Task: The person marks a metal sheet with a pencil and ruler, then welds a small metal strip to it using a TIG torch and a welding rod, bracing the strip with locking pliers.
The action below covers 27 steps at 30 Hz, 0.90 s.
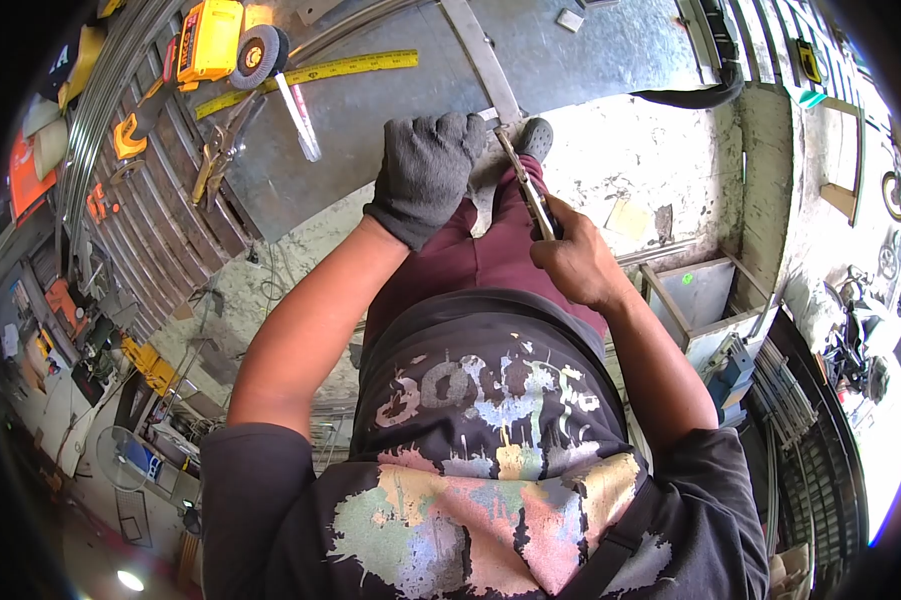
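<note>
My left hand (428,170), in a dark grey work glove, is closed at the near edge of the metal sheet (340,150), around a small bright metal piece (488,116) beside the end of a flat metal bar (482,62). My bare right hand (573,250) is wrapped round the handle of a long, narrow metal tool (528,185). The tool's far tip meets the bar's near end. What exactly the tool is, I cannot make out.
A yellow grinder (210,45) with a flap disc, a yellow measuring tape (350,66), locking pliers (215,160) and a red-and-white marker (302,120) lie at the upper left. Metal rods (90,130) run along the left. A metal-framed box (695,292) stands at the right.
</note>
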Motion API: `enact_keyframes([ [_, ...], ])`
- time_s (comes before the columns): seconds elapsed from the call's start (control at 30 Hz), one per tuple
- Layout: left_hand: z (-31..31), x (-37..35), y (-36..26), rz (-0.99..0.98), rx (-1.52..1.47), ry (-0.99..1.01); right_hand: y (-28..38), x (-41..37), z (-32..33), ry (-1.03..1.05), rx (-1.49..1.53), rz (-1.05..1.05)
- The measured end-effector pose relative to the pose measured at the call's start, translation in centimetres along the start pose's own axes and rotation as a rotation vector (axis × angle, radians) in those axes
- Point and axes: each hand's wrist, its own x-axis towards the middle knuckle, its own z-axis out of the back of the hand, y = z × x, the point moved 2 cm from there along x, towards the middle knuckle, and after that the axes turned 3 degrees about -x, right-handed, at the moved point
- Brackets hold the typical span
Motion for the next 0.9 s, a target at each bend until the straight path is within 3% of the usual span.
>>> enact_keyframes([
  [0.17,-0.5,-0.2,0.0,-0.028,0.057,-0.013,-0.3,-0.2,0.0,-0.005,0.014,-0.002],
  [0.27,-0.4,-0.3,-0.2,0.031,0.122,0.099,-0.6,-0.3,-0.1,-0.003,0.035,0.017],
  [0.47,-0.5,-0.1,-0.3,-0.035,0.122,-0.001,-0.5,-0.4,0.1,0.012,0.04,0.016],
  [0.9,-0.3,0.3,-1.0,-0.005,0.199,0.023,-1.6,-0.3,0.3,-0.012,0.063,0.013],
])
